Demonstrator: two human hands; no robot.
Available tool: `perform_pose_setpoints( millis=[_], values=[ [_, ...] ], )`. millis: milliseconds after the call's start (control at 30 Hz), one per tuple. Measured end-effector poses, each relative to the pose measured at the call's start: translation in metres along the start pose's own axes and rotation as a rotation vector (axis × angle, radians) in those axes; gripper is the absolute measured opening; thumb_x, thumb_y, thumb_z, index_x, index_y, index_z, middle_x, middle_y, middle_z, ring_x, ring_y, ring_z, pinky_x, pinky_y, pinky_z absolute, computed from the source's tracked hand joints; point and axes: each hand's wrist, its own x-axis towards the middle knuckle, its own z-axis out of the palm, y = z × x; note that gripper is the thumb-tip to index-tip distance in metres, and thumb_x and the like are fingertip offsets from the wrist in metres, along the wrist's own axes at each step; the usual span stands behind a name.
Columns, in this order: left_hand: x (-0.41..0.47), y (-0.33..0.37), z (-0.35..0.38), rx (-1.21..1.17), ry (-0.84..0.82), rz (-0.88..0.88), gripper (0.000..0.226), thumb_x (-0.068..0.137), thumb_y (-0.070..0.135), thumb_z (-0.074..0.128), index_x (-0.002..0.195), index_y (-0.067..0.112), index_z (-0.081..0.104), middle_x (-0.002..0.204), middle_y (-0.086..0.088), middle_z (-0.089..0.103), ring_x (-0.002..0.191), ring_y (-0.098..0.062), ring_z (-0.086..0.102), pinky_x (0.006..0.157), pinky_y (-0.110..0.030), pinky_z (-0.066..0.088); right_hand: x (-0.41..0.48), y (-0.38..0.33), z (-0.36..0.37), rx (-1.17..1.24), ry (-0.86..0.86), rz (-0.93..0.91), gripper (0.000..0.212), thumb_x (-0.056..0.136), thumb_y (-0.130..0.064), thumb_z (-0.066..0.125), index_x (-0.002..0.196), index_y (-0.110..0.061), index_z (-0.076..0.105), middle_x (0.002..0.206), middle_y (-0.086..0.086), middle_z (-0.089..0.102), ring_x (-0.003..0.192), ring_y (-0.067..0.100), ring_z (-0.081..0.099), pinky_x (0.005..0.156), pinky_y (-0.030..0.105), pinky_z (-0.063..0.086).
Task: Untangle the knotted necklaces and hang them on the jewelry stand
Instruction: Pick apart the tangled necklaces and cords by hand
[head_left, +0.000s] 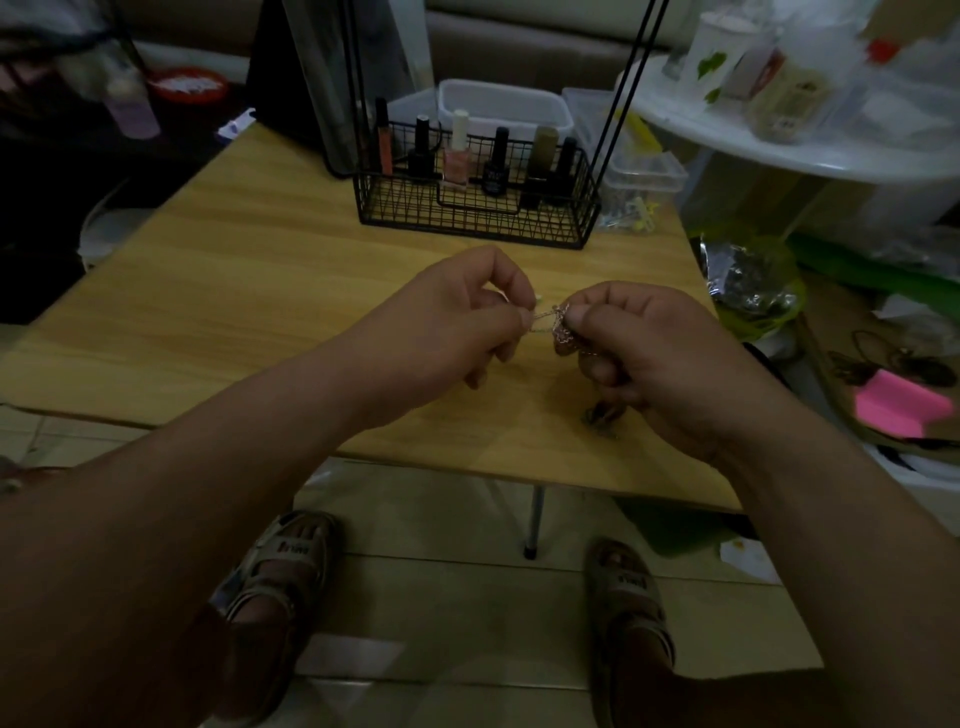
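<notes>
Your left hand (457, 317) pinches one strand of the knotted necklaces (560, 325), and your right hand (654, 353) is curled tight round the tangle, both held over the wooden table (260, 291). There's plenty of bare wood on your left, and the near edge sits under your wrists. Further back: one black wire basket (467, 223), six bottles (458, 150).

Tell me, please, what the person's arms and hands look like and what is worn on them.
Both forearms are bare up to the frame edge, with no sleeves in view. The left hand and right hand wear no gloves, and neither wrist shows a watch or bracelet.
</notes>
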Motion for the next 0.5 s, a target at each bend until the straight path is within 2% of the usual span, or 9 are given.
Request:
perform_pose_setpoints(
  millis=[67,167,300,400,500],
  values=[
    [-0.0006,-0.0014,0.0012,0.080,0.007,0.044,0.009,0.101,0.011,0.060,0.103,0.019,0.057,0.076,-0.001,0.066,0.062,-0.014,0.051,0.060,-0.035,0.049,-0.0008,-0.0012,0.0008,0.019,-0.005,0.005,0.017,0.103,-0.022,0.057,0.095,-0.014,0.069,0.071,-0.006,0.066,0.056,0.006,0.046,0.049,0.022,0.034],
    [-0.0018,-0.0023,0.0045,0.149,-0.002,0.106,0.009,0.098,0.010,0.062,0.100,0.019,0.060,0.082,-0.001,0.067,0.063,-0.009,0.052,0.060,-0.037,0.049,-0.0015,-0.0014,0.0027,0.022,-0.029,-0.002,0.018,0.103,-0.024,0.057,0.095,-0.014,0.069,0.074,-0.004,0.066,0.057,0.007,0.045,0.047,0.021,0.034],
    [-0.0001,-0.0050,0.0050,0.183,0.023,0.140,0.008,0.096,0.024,0.070,0.096,0.017,0.066,0.079,0.008,0.063,0.066,0.000,0.053,0.062,-0.021,0.046,-0.0012,0.0001,0.0009,-0.006,-0.055,-0.030,0.018,0.102,-0.023,0.058,0.092,-0.015,0.070,0.067,-0.007,0.063,0.054,0.005,0.044,0.046,0.019,0.034],
    [0.0009,-0.0069,0.0046,0.213,0.031,0.119,0.008,0.096,0.028,0.072,0.096,0.020,0.069,0.083,0.004,0.067,0.069,-0.001,0.057,0.061,-0.021,0.050,-0.0007,0.0010,-0.0015,-0.027,-0.070,-0.039,0.018,0.102,-0.022,0.058,0.091,-0.015,0.070,0.059,-0.011,0.058,0.049,0.004,0.042,0.046,0.019,0.033],
    [-0.0002,-0.0059,0.0035,0.201,0.005,0.104,0.007,0.097,0.025,0.071,0.095,0.019,0.070,0.081,0.004,0.071,0.069,-0.001,0.060,0.059,-0.020,0.051,-0.0010,0.0013,-0.0019,-0.023,-0.092,-0.045,0.019,0.101,-0.022,0.058,0.088,-0.017,0.070,0.062,-0.006,0.058,0.051,0.006,0.042,0.046,0.021,0.033]
  ],
)
